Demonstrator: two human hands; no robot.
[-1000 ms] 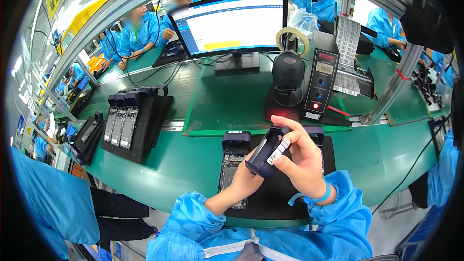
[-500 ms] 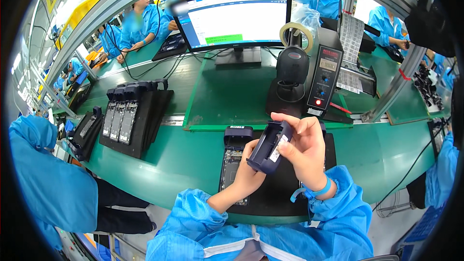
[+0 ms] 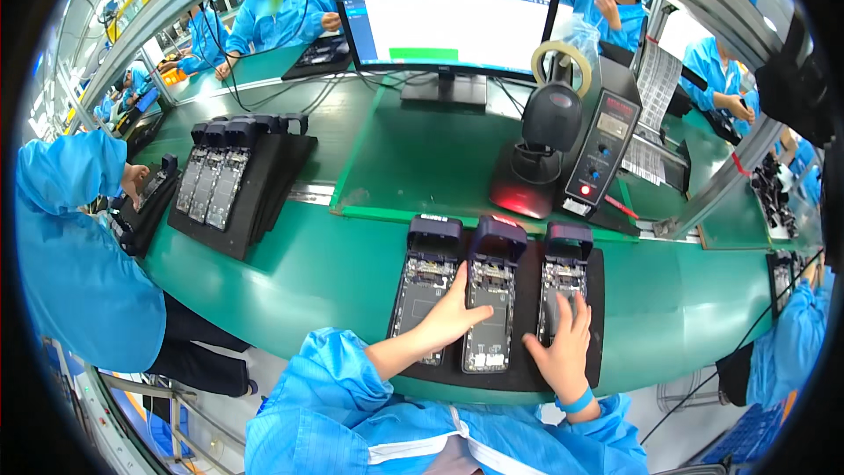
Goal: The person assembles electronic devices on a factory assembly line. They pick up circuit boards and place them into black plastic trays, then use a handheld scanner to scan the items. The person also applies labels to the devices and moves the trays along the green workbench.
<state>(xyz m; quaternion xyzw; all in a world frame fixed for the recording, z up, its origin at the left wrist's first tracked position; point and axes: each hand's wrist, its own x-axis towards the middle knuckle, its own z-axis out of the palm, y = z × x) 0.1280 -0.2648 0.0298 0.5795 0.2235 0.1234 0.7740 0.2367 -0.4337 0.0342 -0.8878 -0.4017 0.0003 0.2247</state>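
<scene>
One left hand [image 3: 451,315] across middle device [image 3: 489,339], grip unclear, right hand [image 3: 563,349] spread wide over rightmost device [image 3: 561,276]

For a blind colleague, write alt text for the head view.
Left hand and right hand are over three handheld devices with exposed circuit boards, side by side on a black mat; behind stand a barcode scanner and monitor.

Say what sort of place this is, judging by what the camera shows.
Probably an electronics assembly floor: three devices with exposed circuit boards lie on a black mat, what looks like a scanner stands near the monitor, and co-workers wear matching blue smocks.
</scene>
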